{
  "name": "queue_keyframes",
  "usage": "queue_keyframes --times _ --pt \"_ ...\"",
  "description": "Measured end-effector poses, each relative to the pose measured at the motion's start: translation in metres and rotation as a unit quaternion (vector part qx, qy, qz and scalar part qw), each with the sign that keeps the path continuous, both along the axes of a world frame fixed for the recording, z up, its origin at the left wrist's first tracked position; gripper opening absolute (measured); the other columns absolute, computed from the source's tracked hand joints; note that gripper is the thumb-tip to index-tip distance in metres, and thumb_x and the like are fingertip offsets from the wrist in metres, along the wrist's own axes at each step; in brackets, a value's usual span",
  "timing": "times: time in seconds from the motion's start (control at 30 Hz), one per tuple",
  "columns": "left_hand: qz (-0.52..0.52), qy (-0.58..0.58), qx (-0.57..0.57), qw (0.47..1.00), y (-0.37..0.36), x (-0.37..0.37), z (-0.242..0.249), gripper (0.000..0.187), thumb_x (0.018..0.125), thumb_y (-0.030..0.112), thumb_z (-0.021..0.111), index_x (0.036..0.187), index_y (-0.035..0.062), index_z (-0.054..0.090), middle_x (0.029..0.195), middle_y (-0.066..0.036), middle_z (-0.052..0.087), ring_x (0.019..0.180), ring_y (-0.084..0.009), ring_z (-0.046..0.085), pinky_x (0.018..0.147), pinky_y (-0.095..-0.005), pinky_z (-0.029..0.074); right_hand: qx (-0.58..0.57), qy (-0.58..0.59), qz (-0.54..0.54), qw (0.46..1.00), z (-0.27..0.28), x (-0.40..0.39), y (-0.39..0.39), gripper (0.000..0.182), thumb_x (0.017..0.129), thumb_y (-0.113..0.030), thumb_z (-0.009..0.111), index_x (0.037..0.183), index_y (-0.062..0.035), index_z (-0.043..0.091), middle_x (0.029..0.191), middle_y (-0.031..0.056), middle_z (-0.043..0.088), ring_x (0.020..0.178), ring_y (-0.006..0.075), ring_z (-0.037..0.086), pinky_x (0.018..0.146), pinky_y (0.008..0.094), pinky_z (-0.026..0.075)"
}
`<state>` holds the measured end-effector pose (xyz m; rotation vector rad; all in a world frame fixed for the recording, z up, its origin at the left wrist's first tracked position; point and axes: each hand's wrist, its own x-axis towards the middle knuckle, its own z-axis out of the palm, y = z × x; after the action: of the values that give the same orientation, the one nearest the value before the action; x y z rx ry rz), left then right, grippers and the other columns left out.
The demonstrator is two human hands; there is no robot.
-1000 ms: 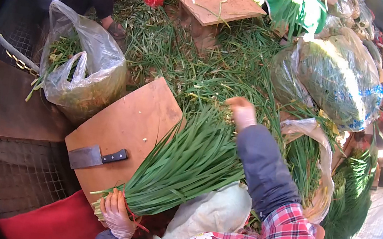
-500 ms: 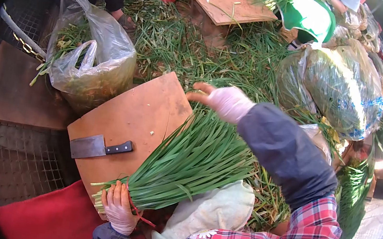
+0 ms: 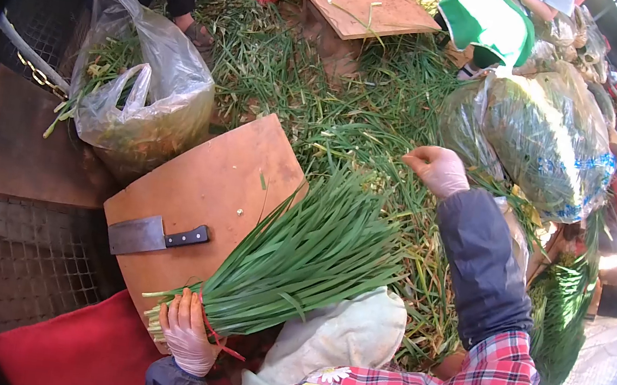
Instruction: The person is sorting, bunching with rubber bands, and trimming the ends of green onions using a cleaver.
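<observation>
A thick bunch of garlic chives (image 3: pixel 300 254) lies slantwise over the board's right edge, its leaf tips toward the floor. My left hand (image 3: pixel 190 337), in a thin glove with bare fingertips, is closed around the pale stem end, beside a red tie (image 3: pixel 215 336). Out past the leaf tips, apart from the bunch, my right hand (image 3: pixel 440 171) hangs above the littered floor. Its fingers are curled together; whatever is in them is hidden. A cleaver (image 3: pixel 162 237) with a black handle rests on the wooden board (image 3: pixel 211 164), left of the leaves.
Cut leaves (image 3: pixel 262 70) litter the floor. On the left stands a clear plastic bag (image 3: pixel 152 133) of greens; large filled bags (image 3: pixel 549 138) are at right. Another board (image 3: pixel 365 1) lies ahead. Other people sit at the upper left and upper right.
My right hand has swung right, away from the leaf tips, and its outstretched fingers have curled in. A small leaf scrap now shows on the board. My left hand keeps its hold.
</observation>
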<state>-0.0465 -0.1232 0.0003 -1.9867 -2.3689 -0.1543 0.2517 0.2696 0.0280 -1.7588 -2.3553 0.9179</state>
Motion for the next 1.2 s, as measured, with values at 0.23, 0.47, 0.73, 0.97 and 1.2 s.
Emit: queue_keyframes --times 0.23,0.47,0.73,0.97,1.2 --pt "-0.013 -0.033 -0.009 0.999 0.005 0.003 0.017 0.101 0.043 0.029 0.082 0.127 -0.0002 0.036 0.128 -0.020 0.043 0.116 -0.0351 0.041 0.101 -0.0523 0.027 -0.034 -0.325 0.268 0.906 -0.058 0.006 -0.055 0.033 0.083 -0.023 0.054 0.115 -0.0149 0.058 0.098 0.0098 0.066 0.089 0.0288 0.064 0.078 0.0418 0.050" --pt "-0.013 -0.071 -0.142 0.987 0.069 0.037 0.068 0.123 0.039 0.031 0.087 0.138 -0.0025 0.022 0.142 -0.025 0.023 0.132 -0.0416 0.021 0.105 -0.0566 0.020 -0.070 0.054 -0.148 0.985 -0.038 0.183 -0.147 0.040 0.081 -0.018 0.062 0.119 -0.0080 0.057 0.076 0.0109 0.063 0.069 0.0181 0.059 0.067 0.0303 0.047" --pt "-0.022 -0.335 -0.219 0.916 0.115 -0.014 0.039 0.090 0.052 0.029 0.083 0.123 -0.0068 0.042 0.105 -0.017 0.061 0.095 -0.0270 0.060 0.087 -0.0352 0.046 -0.092 0.185 -0.262 0.943 -0.058 0.203 -0.238 0.039 0.081 -0.014 0.062 0.119 -0.0058 0.057 0.084 0.0081 0.065 0.076 0.0123 0.058 0.071 0.0262 0.046" --pt "0.128 -0.801 -0.081 0.579 0.012 -0.039 0.077 0.063 0.065 0.012 0.071 0.122 -0.0015 0.048 0.110 -0.010 0.060 0.098 -0.0238 0.059 0.090 -0.0359 0.045 -0.077 0.229 -0.230 0.943 -0.043 0.195 -0.231 0.033 0.078 -0.017 0.065 0.107 -0.0018 0.064 0.076 0.0089 0.064 0.065 0.0128 0.055 0.064 0.0284 0.045" --pt "0.155 -0.927 -0.003 0.341 -0.083 -0.066 0.030 0.063 0.069 0.025 0.069 0.123 -0.0003 0.048 0.113 -0.013 0.060 0.098 -0.0277 0.061 0.086 -0.0407 0.050 -0.139 0.185 -0.156 0.960 0.031 0.077 -0.205 0.021 0.078 -0.016 0.065 0.089 0.0009 0.068 0.076 0.0070 0.066 0.071 0.0134 0.059 0.068 0.0292 0.047"
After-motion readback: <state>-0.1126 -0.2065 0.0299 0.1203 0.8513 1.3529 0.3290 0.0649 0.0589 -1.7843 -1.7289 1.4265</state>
